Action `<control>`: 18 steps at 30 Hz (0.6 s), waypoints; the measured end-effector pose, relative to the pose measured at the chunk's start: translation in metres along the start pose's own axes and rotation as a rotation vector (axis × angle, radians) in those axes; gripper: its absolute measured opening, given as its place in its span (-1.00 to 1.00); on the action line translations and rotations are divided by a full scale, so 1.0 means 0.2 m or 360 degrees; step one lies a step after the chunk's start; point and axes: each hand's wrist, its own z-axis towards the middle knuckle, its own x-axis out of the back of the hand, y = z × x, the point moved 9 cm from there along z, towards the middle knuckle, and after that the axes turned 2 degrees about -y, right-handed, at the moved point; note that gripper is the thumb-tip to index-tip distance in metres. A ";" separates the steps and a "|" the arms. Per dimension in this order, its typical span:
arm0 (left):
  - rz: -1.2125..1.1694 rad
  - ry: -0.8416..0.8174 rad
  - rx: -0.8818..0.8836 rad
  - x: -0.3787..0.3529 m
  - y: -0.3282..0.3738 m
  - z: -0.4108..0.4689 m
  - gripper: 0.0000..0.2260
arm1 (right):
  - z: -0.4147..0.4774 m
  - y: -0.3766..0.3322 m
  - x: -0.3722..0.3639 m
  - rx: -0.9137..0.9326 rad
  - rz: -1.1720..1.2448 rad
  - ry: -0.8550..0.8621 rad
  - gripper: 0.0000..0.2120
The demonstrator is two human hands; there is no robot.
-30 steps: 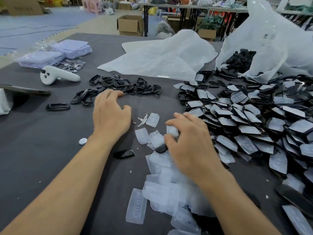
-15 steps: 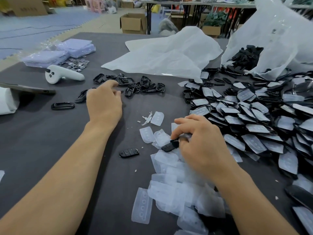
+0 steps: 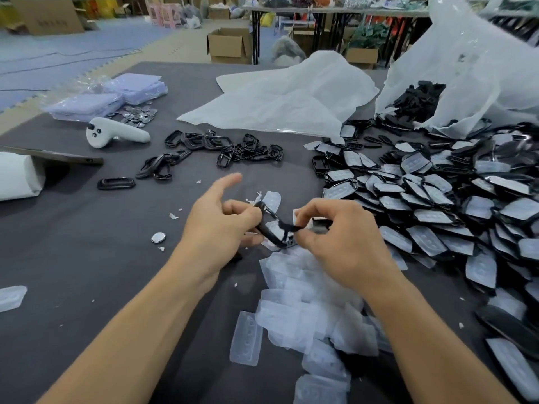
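Both hands meet above the middle of the dark grey table point(image 3: 87, 287). My left hand point(image 3: 215, 225) grips one end of a black frame-shaped plastic shell point(image 3: 272, 228), with its index finger sticking out forward. My right hand point(image 3: 338, 231) pinches the shell's other end and holds a small black part point(image 3: 319, 222) against it. Under the hands lies a heap of clear soft plastic inserts point(image 3: 303, 310). To the right spreads a large pile of black shells with clear inserts point(image 3: 437, 208).
A row of empty black frames point(image 3: 221, 147) lies behind the hands, one single frame point(image 3: 116, 183) at the left. A white controller point(image 3: 116, 136), coin cells point(image 3: 138, 115), one loose coin cell point(image 3: 158, 237), lilac packets point(image 3: 108, 97), white plastic bags point(image 3: 280, 97) and a tablet point(image 3: 55, 156) are further out.
My left hand came back from the row of black frames with a shell. My right hand lifted off the insert heap with a small black part. Both hands now meet.
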 end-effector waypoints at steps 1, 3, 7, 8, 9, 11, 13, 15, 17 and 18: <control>-0.0078 -0.0081 0.0054 -0.02 -0.01 0.00 -0.62 | 0.00 0.00 0.02 -0.0018 0.0071 0.0064 -0.80; -0.0188 -0.0205 0.0146 -0.06 -0.01 0.01 -0.73 | 0.01 0.02 0.04 -0.0081 0.0336 0.0149 -0.80; -0.0368 -0.0309 0.0192 -0.09 0.00 0.03 -0.68 | 0.03 0.07 0.06 -0.0228 0.0859 0.0232 -0.75; -0.0382 -0.0335 0.0182 -0.09 0.00 0.03 -0.68 | 0.03 0.07 0.06 -0.0239 0.0880 0.0224 -0.74; -0.0388 -0.0365 0.0172 -0.10 0.00 0.03 -0.69 | 0.03 0.07 0.05 -0.0243 0.0875 0.0204 -0.73; -0.0418 -0.0413 0.0156 -0.11 0.01 0.02 -0.72 | 0.03 0.07 0.03 -0.0268 0.0880 0.0153 -0.74; -0.0495 -0.0426 0.0157 -0.12 0.02 0.01 -0.79 | 0.02 0.06 -0.01 -0.0317 0.0939 0.0080 -0.75; -0.0554 -0.0418 0.0157 -0.13 0.02 0.01 -0.80 | 0.01 0.05 -0.05 -0.0358 0.1077 -0.0001 -0.74; -0.0558 -0.0369 0.0148 -0.12 0.02 0.01 -0.82 | 0.01 0.03 -0.08 -0.0387 0.1236 -0.0045 -0.74; -0.0548 -0.0347 0.0144 -0.12 0.02 0.01 -0.79 | 0.01 0.03 -0.08 -0.0394 0.1284 -0.0033 -0.73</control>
